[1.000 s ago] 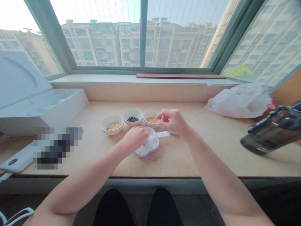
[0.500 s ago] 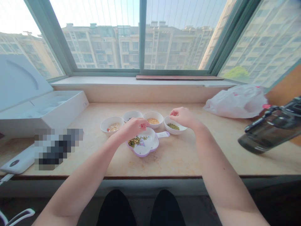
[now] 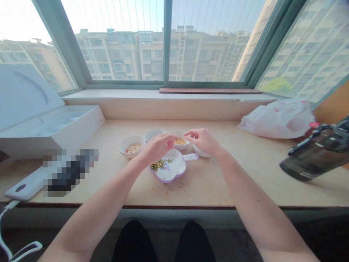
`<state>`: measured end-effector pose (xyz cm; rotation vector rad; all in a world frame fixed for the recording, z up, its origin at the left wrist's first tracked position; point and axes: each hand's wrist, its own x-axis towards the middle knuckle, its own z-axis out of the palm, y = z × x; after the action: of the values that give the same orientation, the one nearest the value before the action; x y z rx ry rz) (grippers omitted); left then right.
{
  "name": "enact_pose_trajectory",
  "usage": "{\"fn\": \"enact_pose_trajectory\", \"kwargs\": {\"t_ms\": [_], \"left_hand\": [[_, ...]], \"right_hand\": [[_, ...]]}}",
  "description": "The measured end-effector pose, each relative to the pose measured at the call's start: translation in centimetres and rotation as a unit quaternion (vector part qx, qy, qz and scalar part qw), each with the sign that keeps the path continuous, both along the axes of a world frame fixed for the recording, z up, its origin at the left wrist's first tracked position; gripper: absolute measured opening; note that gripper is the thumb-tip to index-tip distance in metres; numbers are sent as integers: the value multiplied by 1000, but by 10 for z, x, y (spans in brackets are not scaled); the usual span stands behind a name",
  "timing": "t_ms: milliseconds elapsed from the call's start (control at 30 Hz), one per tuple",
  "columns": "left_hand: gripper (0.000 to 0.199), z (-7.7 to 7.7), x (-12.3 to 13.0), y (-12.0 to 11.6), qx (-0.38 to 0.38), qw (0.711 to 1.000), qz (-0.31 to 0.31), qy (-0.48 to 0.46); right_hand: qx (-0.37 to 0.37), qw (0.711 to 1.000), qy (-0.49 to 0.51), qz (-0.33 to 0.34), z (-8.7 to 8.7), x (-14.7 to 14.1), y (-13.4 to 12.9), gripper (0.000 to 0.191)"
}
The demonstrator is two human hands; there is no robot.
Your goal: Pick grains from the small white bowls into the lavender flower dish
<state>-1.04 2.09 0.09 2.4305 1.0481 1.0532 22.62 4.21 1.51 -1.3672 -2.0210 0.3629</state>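
My left hand (image 3: 160,146) hovers over the back left of a white, purple-rimmed plate (image 3: 174,169) with a short handle. Its fingers are bent in toward the thumb; anything between them is too small to make out. Mixed beans and grains (image 3: 159,164) lie on the plate's left side. My right hand (image 3: 201,140), fingertips pinched together, is above the gap between a bowl of yellow kernels (image 3: 179,141) and the rightmost white bowl (image 3: 200,152), which it mostly covers. Whatever it pinches is not visible. The fingertips of both hands are close but apart.
On the left are a bowl of pale flakes (image 3: 133,147) and a partly hidden bowl (image 3: 154,134) behind my left hand. An open white box (image 3: 79,125) and a white device with a cable (image 3: 25,187) stand further left. A plastic bag (image 3: 278,118) and dark jug (image 3: 308,163) are right.
My right hand has moved left from the bowl of green beans toward my left hand. My left hand's fingers reach slightly further right. The view has shifted a little.
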Motion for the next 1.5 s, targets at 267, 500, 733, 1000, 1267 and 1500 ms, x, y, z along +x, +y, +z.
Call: {"fn": "enact_pose_trajectory", "kwargs": {"t_ms": [267,500,733,1000,1267,1500], "left_hand": [[18,2,4,-3,-12,995,50,-90],[11,-2,4,-4,40,996,26,-80],[17,0,0,-4,63,998,-7,22],[33,2,2,-3,-9,997,50,57],[20,0,1,-5,-50,975,42,214],[13,-2,4,-11,-68,948,-14,311]], "right_hand": [[-170,943,241,157,-9,-34,-23,43],[-251,907,295,167,-6,-39,-24,47],[-279,908,252,185,-6,-32,-21,43],[-231,939,205,152,-7,-33,-21,35],[-38,975,171,133,-10,-31,-22,19],[48,977,139,155,-9,-28,-22,7]]}}
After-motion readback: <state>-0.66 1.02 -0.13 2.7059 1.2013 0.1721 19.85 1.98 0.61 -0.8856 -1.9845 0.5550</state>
